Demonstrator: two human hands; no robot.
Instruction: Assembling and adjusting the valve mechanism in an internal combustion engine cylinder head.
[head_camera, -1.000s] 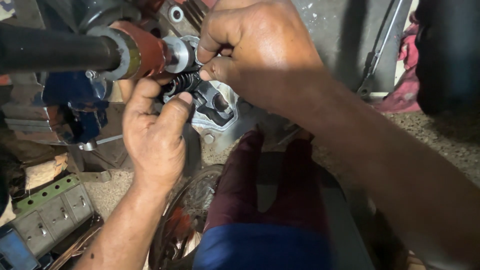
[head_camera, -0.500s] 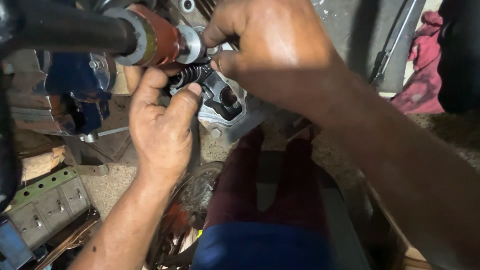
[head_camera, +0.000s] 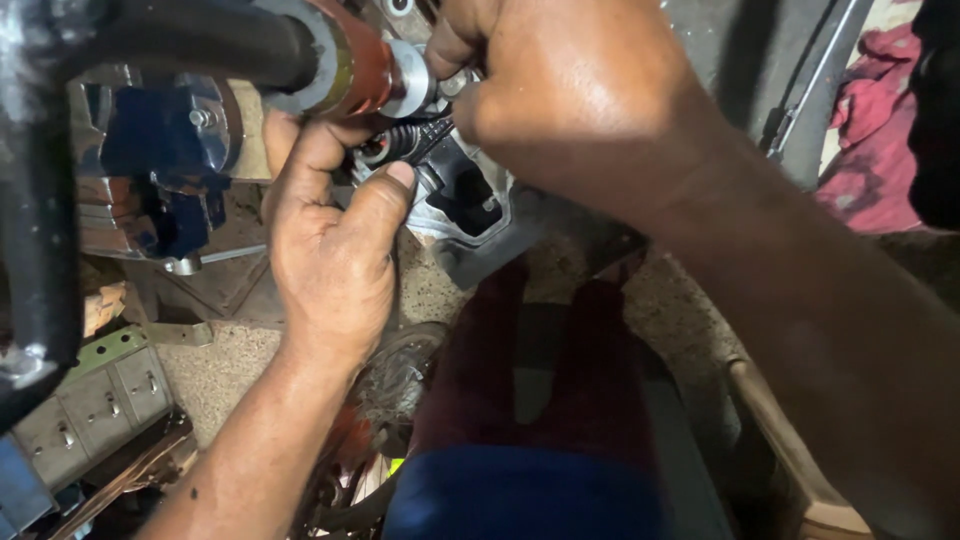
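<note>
My left hand (head_camera: 330, 240) grips a grey metal engine part (head_camera: 470, 200) from below, thumb pressed against a dark coil spring (head_camera: 400, 145) on it. My right hand (head_camera: 570, 95) comes in from the upper right, fingers closed on the top of the same part beside the spring. Just above the spring sits the silver tip of a red-collared tool (head_camera: 375, 70) on a thick black bar (head_camera: 200, 40). What the right fingertips pinch is hidden.
A blue vise (head_camera: 160, 170) stands at left. A green-grey box with drawers (head_camera: 95, 390) lies at lower left. My legs in maroon and blue cloth (head_camera: 540, 420) fill the lower middle. A red rag (head_camera: 880, 140) lies at right on the speckled floor.
The view has drifted: hands, part and tool now sit higher and nearer. The left thumb stays on the spring, and both hands keep their hold.
</note>
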